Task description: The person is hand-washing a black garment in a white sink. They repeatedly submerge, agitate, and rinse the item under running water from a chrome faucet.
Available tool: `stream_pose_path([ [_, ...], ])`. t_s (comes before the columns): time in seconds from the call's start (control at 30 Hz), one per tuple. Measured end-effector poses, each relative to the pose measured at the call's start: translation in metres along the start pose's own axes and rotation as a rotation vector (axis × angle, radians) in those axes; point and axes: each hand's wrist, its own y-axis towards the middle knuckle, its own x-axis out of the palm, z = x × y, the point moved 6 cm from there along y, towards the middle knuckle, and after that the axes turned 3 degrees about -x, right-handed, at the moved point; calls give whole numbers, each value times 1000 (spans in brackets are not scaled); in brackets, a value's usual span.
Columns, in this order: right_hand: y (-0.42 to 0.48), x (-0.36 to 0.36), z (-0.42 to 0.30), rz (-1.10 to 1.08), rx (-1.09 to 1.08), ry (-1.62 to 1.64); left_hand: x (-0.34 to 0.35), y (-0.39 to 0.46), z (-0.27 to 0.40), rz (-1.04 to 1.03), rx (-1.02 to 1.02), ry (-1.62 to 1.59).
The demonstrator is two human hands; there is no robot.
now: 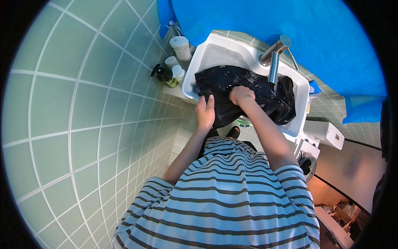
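A wet black garment (231, 107) lies bunched across the white sink (189, 84), with one part hanging over the front rim. Soapy foam dots its upper side. At the left edge of the cloth, my left hand (205, 113) grips it with the thumb up, its other fingers partly hidden. My right hand (243, 95) is closed in a fist on the middle of the garment, with cloth at its fingers; the fingertips are hidden. Cloudy, sudsy water (222, 56) shows in the basin behind the garment.
A metal faucet (275, 59) reaches over the sink's right side. Left of the sink stand a dark pump bottle (166, 76) and white containers (180, 46). Blue sheeting (264, 18) hangs behind. A tiled wall (102, 102) is close on my left, a front-loading washer (307, 165) lower right.
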Motion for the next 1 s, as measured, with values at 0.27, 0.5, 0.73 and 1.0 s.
stream_pose_path([
  [0.27, -3, 18, 119, 328, 106, 165, -11, 18, -15, 18, 126, -14],
  [0.5, -33, -30, 111, 594, -237, 561, -3, 10, -8, -368, 68, 229],
  [0.73, -92, -22, -9, 580, -531, 395, 27, 9, 12, -253, 65, 443],
  [1.0, -58, 2, 20, 520, -320, 247, 29, 2, 44, -95, 204, 236],
])
